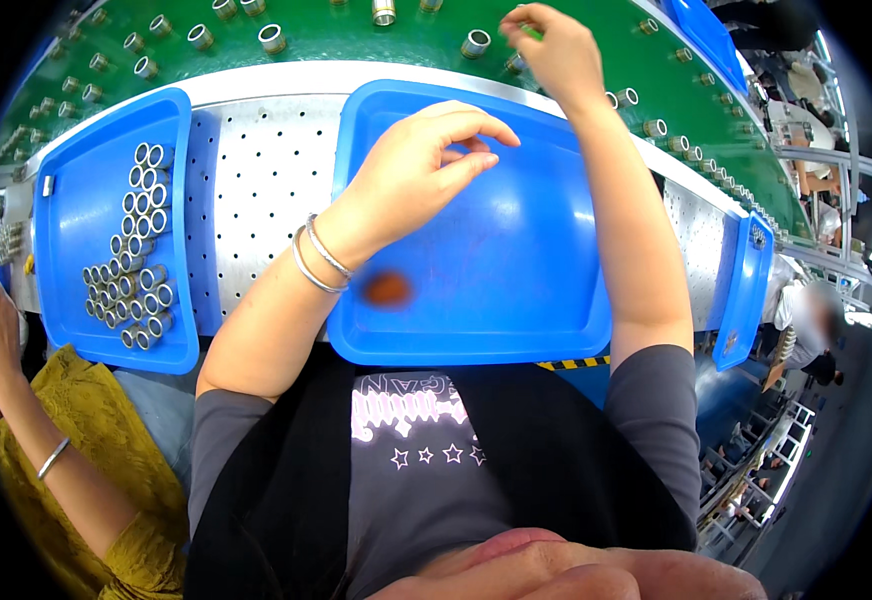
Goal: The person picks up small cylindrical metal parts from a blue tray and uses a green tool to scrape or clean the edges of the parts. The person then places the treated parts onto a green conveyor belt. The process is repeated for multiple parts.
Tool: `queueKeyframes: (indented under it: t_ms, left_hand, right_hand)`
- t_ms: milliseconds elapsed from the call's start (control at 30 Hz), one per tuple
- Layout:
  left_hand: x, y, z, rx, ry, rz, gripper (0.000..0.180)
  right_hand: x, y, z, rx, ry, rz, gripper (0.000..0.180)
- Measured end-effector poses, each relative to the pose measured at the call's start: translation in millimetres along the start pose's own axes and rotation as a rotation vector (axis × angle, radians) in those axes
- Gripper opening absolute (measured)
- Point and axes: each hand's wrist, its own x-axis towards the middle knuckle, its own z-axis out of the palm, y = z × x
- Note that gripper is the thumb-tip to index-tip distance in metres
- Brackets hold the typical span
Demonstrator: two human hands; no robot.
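My left hand (424,165) hovers over the blue tray (501,300) in front of me. Its thumb and index finger are apart with nothing between them, and the other fingers are curled. Farther out, my right hand (559,55) reaches over the green conveyor belt (326,55). Its bent fingers are apart and I see nothing in them. Close to it on the belt stands a short metal ring (476,43), and another ring (515,63) is partly covered by the hand. A blurred orange-brown spot (387,288) shows over the tray; I cannot tell what it is.
Many metal rings stand along the belt. To the left, a second blue tray (76,215) holds grouped rings (136,250); a perforated metal surface (261,180) lies between the trays. A co-worker's arm (56,450) is at lower left. Another blue tray (739,290) sits far right.
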Motion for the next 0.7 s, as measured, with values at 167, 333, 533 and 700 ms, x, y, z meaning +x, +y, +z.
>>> queueKeyframes:
  t_ms: [167, 333, 533, 700]
  left_hand:
    - [1.5, 0.6, 0.0, -0.013, 0.007, -0.012, 0.021]
    - [4.6, -10.3, -0.9, -0.246, 0.171, 0.028, 0.033]
    - [4.2, -0.7, -6.5, -0.436, 0.202, -0.034, 0.047]
    - [3.4, -3.3, -1.1, -0.442, 0.135, -0.029, 0.046]
  right_hand:
    - [24.5, 34.0, 11.6, -0.35, -0.054, 0.098, 0.02]
    - [9.5, 17.6, -4.5, 0.122, 0.01, 0.029, 0.027]
    - [-54.9, -46.2, -57.5, 0.758, -0.373, 0.059, 0.019]
    - [-76.8, -61.5, -61.7, 0.762, -0.21, 0.032, 0.018]
